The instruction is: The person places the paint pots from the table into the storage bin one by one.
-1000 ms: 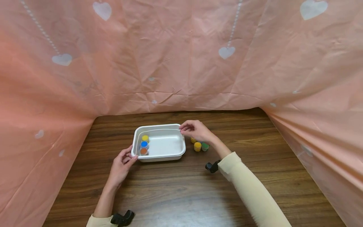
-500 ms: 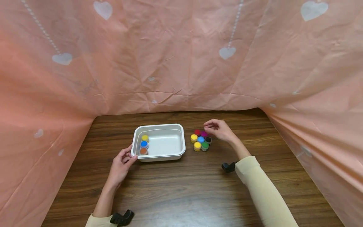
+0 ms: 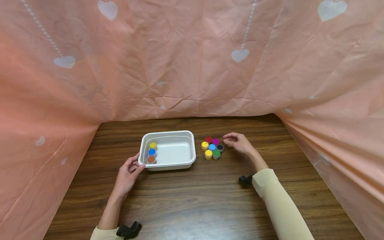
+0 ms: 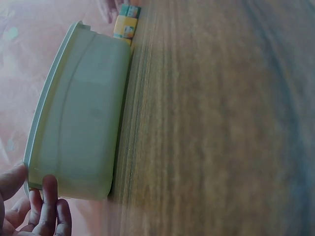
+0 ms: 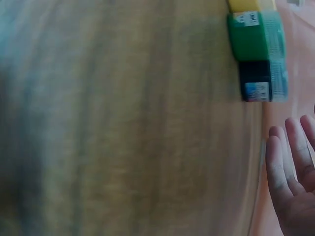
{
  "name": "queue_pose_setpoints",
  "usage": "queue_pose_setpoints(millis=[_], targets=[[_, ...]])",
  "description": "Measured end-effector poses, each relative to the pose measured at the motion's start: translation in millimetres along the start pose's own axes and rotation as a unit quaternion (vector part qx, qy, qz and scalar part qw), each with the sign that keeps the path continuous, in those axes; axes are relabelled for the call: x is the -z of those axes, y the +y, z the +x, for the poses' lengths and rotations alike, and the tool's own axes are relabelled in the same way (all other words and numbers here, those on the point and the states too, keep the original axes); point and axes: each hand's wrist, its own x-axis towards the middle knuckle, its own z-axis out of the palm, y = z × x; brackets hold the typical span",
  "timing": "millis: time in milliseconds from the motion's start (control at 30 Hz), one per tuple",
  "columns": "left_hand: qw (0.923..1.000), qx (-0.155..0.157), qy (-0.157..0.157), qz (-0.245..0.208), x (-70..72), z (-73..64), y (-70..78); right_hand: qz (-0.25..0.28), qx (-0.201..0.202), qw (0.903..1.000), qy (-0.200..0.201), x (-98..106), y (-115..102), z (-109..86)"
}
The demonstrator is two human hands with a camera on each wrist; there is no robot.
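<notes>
Pots point(image 3: 212, 147) with coloured lids, seven in a tight bunch on the worktop point(image 3: 186, 196), toward its far edge and roughly midway between its left and right edges. Red pot point(image 3: 208, 139) and magenta pot point(image 3: 215, 142) on the bunch's far side; yellow pot point(image 3: 205, 146), light blue pot and black pot point(image 3: 220, 148) across its middle; second yellow pot point(image 3: 208, 154) and green pot point(image 3: 216, 154) nearest the worktop's near edge. Just right of the bunch, apart from it, right hand point(image 3: 239, 143), fingers loosely extended and free. Left of the bunch, near but apart, white tray point(image 3: 177, 154) with three more pots along its left wall: yellow point(image 3: 153, 146), blue point(image 3: 152, 152), orange-brown point(image 3: 151, 159), the last toward the near left corner. At that same corner, left hand point(image 3: 127, 173), thumb on the rim, fingers against the outside, gripping the tray, well apart from the bunch. Beyond the worktop's far edge, pink cloth point(image 3: 192, 66) with pale hearts.
</notes>
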Motion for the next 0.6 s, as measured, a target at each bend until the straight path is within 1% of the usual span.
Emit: queue_pose_setpoints(millis=[167,300,400,600], targets=[[1.0000,0.002,-0.002,0.000,0.5,0.0,0.3,0.041,-0.019,0.9983,-0.036,-4.3,7.1,-0.7],[1.0000,0.006,-0.003,0.002,1.2,0.4,0.6,0.054,-0.032,0.9962,-0.060,-6.9,9.0,-1.0],[1.0000,0.006,-0.003,0.001,1.4,0.6,0.8,0.057,-0.042,0.9954,-0.065,-8.4,9.1,-1.0],[1.0000,0.005,-0.001,-0.002,0.5,0.6,0.6,0.050,-0.045,0.9955,-0.067,-9.2,9.9,0.1]])
